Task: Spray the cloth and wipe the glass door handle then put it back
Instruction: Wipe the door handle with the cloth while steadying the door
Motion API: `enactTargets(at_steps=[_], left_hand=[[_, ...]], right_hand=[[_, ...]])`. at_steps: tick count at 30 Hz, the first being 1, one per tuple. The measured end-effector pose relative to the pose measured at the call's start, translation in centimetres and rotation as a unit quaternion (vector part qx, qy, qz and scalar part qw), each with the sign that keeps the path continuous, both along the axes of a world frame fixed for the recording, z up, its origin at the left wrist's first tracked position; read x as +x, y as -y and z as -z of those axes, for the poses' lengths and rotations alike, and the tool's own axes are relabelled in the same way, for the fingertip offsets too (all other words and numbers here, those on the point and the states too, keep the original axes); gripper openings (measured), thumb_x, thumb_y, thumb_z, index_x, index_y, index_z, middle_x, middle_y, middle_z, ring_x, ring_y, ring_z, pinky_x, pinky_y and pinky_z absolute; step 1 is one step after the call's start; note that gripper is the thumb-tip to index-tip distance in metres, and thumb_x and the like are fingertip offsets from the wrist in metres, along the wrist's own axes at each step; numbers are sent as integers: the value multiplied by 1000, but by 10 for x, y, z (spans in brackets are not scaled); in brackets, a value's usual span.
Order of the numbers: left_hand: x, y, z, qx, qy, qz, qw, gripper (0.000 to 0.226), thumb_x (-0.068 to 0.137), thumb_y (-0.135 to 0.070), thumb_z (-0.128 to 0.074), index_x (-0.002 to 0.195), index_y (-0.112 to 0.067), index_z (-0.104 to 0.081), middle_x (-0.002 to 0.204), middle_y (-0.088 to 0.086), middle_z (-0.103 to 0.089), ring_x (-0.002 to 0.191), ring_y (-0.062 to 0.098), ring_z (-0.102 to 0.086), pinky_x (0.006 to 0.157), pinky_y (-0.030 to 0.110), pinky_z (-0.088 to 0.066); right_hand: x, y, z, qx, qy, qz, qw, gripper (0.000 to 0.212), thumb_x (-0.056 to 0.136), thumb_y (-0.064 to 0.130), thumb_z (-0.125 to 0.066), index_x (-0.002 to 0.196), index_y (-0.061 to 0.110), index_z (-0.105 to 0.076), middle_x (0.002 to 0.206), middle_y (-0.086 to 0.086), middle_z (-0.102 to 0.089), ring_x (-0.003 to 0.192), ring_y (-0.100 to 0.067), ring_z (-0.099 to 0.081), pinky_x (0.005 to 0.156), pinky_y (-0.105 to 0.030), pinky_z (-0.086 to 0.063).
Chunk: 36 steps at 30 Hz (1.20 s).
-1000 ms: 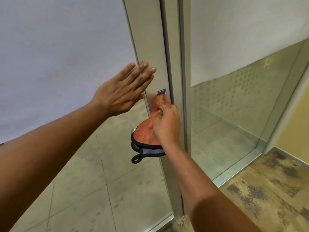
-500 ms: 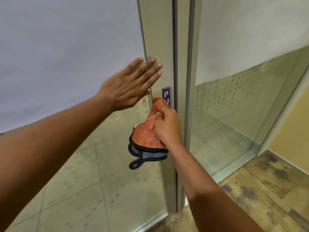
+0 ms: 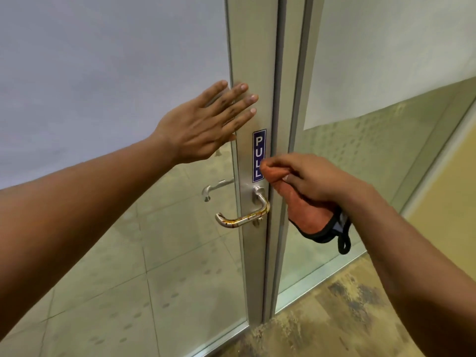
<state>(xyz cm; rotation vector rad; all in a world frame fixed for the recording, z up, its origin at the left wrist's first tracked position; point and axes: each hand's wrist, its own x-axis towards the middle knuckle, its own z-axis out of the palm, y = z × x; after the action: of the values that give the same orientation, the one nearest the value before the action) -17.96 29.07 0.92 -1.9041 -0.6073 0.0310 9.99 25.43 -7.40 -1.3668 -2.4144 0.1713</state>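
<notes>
R hand [image 3: 314, 176] grips cloth [image 3: 306, 215] beside handle [image 3: 242, 217] (streaked).

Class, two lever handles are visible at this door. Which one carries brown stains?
The near handle, on the frame below the PULL sign, is streaked brown. The other handle, seen through the glass, looks plain silver.

Glazed panels [image 3: 103, 73] are set in a pale metal frame [image 3: 253, 60], their upper parts covered by white frosted film. Pale floor tiles [image 3: 159, 292] are seen through the clear lower glass. A mottled brown carpet [image 3: 342, 320] is laid below; a yellow wall [image 3: 448, 186] stands at right.
</notes>
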Motion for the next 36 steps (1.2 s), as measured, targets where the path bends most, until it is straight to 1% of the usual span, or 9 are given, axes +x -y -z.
enactTargets(at_steps=[3,6,9,13,17,21,26,31,36], left_hand=[[0,0,0,-5,0,3,1000,65,107,-40,4,163,-7,5,169,18,7,158,36,4,128,52,-4],[0,1,-1,-6,-3,2,1000,65,107,-40,4,163,-6,4,170,18,5,158,36,4,128,53,-4],[0,2,-1,-9,-3,0,1000,65,108,-39,3,163,-5,4,170,18,4,158,36,3,128,53,-5],[0,2,0,-12,-2,-5,1000,64,108,-39,3,162,-5,6,170,18,6,158,36,5,128,53,-6],[1,2,-1,-16,1,-10,1000,65,107,-40,5,162,-6,7,170,17,7,158,35,6,128,52,-6],[1,2,-1,-20,6,-8,1000,65,107,-40,3,163,-7,5,170,17,5,158,35,5,128,52,-6],[1,2,-1,-18,4,-12,1000,65,107,-40,6,163,-7,6,170,17,6,158,34,6,128,51,-6],[1,1,-1,-18,5,-7,1000,65,107,-40,5,162,-7,6,171,17,5,158,35,5,128,52,-6],[1,0,0,-13,4,-6,1000,65,106,-40,7,162,-6,7,170,18,7,158,35,6,129,52,-4]], right_hand=[[-12,-8,19,-22,64,-39,997,42,99,32,-52,140,37,-48,130,0,-60,113,-20,-57,95,-35,-46],[-18,-14,36,-6,115,-60,992,44,99,41,-50,142,40,-43,127,-1,-55,111,-22,-57,87,-30,-45],[-17,-20,46,-16,121,-60,991,45,99,46,-48,143,45,-40,127,0,-51,115,-21,-54,86,-26,-41],[-14,-28,55,-88,88,-47,991,49,99,33,-51,146,44,-42,132,-3,-51,119,-23,-53,100,-30,-42],[-16,-32,59,-174,31,-39,983,54,98,11,-52,146,36,-46,141,-2,-52,131,-22,-47,105,-23,-27],[-20,-33,54,-223,8,-12,975,51,99,12,-49,144,37,-50,145,1,-52,133,-22,-46,110,-29,-30],[-20,-26,53,-261,-39,10,964,46,101,15,-49,140,38,-54,138,6,-57,124,-18,-49,105,-31,-35],[-17,-16,61,-268,-103,23,958,44,100,14,-50,135,39,-59,120,15,-60,114,-11,-53,97,-27,-35],[-20,-6,69,-261,-146,37,954,46,98,11,-51,135,36,-59,123,14,-62,118,-11,-55,101,-25,-37]])
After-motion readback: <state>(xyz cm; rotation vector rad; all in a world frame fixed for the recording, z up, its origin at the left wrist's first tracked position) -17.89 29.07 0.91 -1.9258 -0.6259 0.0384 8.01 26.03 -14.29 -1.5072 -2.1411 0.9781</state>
